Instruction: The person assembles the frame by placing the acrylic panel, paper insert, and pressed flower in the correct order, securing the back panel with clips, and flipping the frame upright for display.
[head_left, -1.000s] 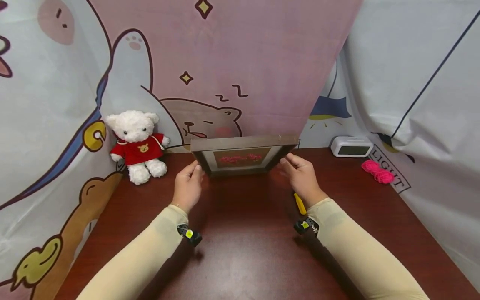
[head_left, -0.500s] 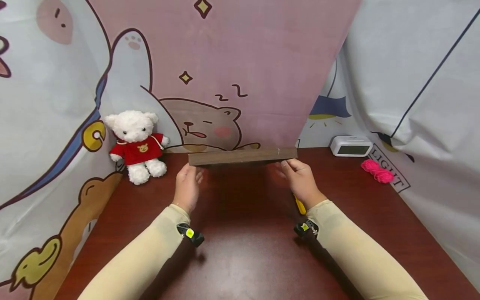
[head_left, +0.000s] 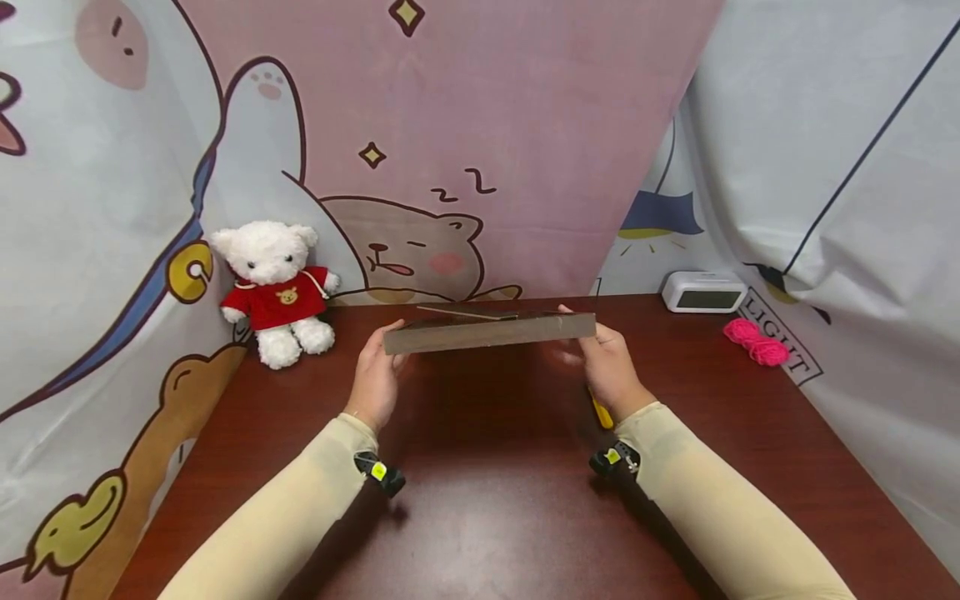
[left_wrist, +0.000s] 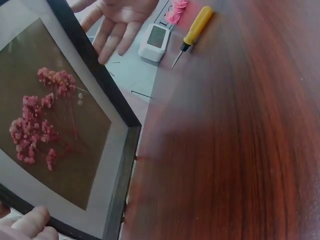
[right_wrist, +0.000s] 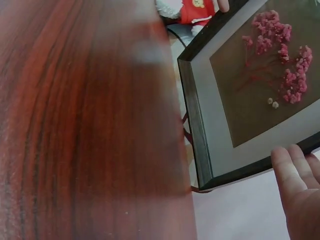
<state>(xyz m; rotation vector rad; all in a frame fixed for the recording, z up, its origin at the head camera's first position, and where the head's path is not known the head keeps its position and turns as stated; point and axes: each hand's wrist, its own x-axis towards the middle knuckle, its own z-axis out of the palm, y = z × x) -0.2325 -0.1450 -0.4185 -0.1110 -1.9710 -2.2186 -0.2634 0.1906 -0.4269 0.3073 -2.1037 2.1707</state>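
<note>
Both hands hold a dark picture frame (head_left: 491,333) above the table, one at each short side. My left hand (head_left: 377,375) grips its left end, and my right hand (head_left: 611,367) grips its right end. From the head view I see the frame's long near edge and a sliver of its back, where a thin flap (head_left: 468,313) sticks up. Its front faces down, showing pink dried flowers (left_wrist: 35,120) within a pale mat in the left wrist view. In the right wrist view, several right fingers (right_wrist: 287,167) lie against the frame's front edge.
A yellow-handled screwdriver (head_left: 600,410) lies by my right wrist. At the back right are a white digital clock (head_left: 703,293) and pink yarn (head_left: 756,342). A white teddy bear (head_left: 273,292) in a red top sits back left. Printed cloth (head_left: 540,150) encloses the table (head_left: 480,517).
The frame has tipped over: its flower front showed a second ago, then just its edge, and now part of its back. Its near edge has come lower; both hands keep their hold.
</note>
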